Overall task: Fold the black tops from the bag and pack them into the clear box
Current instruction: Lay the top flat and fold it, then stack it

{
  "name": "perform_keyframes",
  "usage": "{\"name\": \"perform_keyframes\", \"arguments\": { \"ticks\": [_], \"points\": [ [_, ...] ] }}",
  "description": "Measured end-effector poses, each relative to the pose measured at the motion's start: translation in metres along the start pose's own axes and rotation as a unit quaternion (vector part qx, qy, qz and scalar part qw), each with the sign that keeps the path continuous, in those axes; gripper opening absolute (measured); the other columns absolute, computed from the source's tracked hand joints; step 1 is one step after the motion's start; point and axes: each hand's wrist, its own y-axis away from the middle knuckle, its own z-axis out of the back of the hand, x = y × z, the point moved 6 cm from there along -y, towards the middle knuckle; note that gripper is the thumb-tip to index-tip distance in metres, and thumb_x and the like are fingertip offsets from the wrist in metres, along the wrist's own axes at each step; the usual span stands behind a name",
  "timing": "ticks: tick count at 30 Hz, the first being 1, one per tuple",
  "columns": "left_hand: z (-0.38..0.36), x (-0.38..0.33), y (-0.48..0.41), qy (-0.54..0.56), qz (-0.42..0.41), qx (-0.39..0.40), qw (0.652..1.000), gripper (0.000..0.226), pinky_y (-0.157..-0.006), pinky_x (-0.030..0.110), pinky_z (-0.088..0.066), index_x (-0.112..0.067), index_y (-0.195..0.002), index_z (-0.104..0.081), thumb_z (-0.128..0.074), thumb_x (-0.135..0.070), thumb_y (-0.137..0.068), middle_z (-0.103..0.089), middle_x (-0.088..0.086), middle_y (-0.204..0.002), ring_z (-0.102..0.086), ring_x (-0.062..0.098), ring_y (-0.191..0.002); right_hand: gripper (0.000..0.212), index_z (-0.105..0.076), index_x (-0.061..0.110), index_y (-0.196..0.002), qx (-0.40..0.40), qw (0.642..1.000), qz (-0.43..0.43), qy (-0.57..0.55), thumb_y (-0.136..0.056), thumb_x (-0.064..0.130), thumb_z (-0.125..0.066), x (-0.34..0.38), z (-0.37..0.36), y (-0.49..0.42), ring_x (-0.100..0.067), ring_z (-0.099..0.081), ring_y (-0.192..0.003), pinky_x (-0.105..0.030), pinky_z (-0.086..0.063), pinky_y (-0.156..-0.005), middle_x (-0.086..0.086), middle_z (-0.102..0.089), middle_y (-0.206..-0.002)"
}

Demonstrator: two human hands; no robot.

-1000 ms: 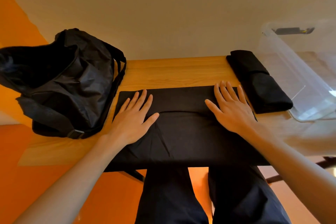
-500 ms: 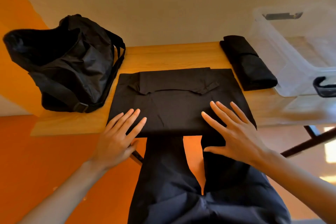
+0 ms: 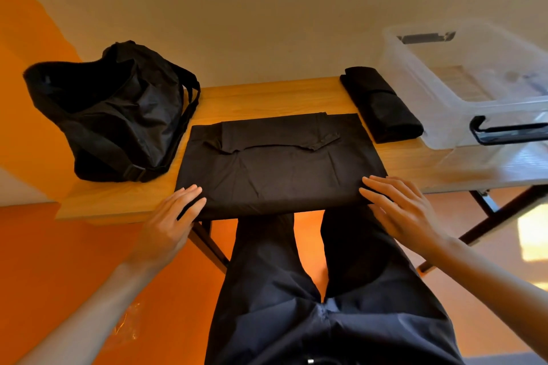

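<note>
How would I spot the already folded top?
Find the clear box at the table's right end. Beside its left wall lies the folded top: a narrow, thick bundle. The other top lies wide and flat; the bag slumps far left.

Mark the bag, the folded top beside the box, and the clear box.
bag [image 3: 118, 115]: head view, on its crumpled front side.
folded top [image 3: 382, 107]: head view, middle of its upper face.
clear box [image 3: 415, 83]: head view, on its left wall.
</note>
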Motion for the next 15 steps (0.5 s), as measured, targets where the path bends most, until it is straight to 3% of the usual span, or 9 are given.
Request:
{"name": "perform_keyframes", "arguments": {
  "ticks": [5, 9, 11, 15],
  "points": [
    [0.01, -0.001, 0.006, -0.009, 0.026, -0.028, 0.999, 0.031, -0.103, 0.051, -0.052, 0.006, -0.117, -0.07, -0.047, 0.0, -0.098, -0.064, 0.023, -0.129, -0.06, 0.038, -0.124, 0.028, -0.072, 0.008, -0.122, -0.007, 1.0, -0.017, -0.022, -0.101, 0.022, -0.061, -0.014, 0.003, 0.007, -0.028, -0.063, -0.122, -0.037, -0.045, -0.103, -0.011, -0.066, -0.133],
    [0.016, 0.0, 0.01, -0.015, 0.038, -0.042, 0.998, 0.029, -0.096, 0.048, -0.054, 0.006, -0.115, -0.072, -0.051, -0.004, -0.098, -0.067, 0.023, -0.124, -0.065, 0.039, -0.116, 0.046, -0.058, 0.013, -0.139, 0.055, 0.998, 0.007, 0.019, -0.097, 0.033, -0.061, -0.021, -0.01, 0.013, -0.031, -0.053, -0.132, -0.04, -0.043, -0.105, -0.014, -0.056, -0.146],
    [0.019, 0.002, 0.011, -0.02, 0.039, -0.043, 0.998, 0.03, -0.096, 0.046, -0.053, 0.006, -0.116, -0.072, -0.051, -0.005, -0.097, -0.067, 0.023, -0.123, -0.065, 0.039, -0.115, 0.05, -0.054, 0.012, -0.143, 0.066, 0.998, -0.001, 0.022, -0.096, 0.027, -0.063, -0.027, -0.013, 0.015, -0.032, -0.05, -0.135, -0.043, -0.044, -0.106, -0.015, -0.052, -0.149],
    [0.025, 0.0, 0.011, -0.023, 0.036, -0.047, 0.998, 0.028, -0.091, 0.047, -0.053, 0.005, -0.111, -0.075, -0.054, -0.007, -0.096, -0.069, 0.022, -0.118, -0.066, 0.039, -0.111, 0.037, -0.064, 0.003, -0.131, 0.036, 0.999, 0.002, 0.011, -0.096, 0.011, -0.056, -0.029, -0.003, 0.014, -0.033, -0.056, -0.129, -0.047, -0.054, -0.097, -0.017, -0.06, -0.139]
  ]
}}
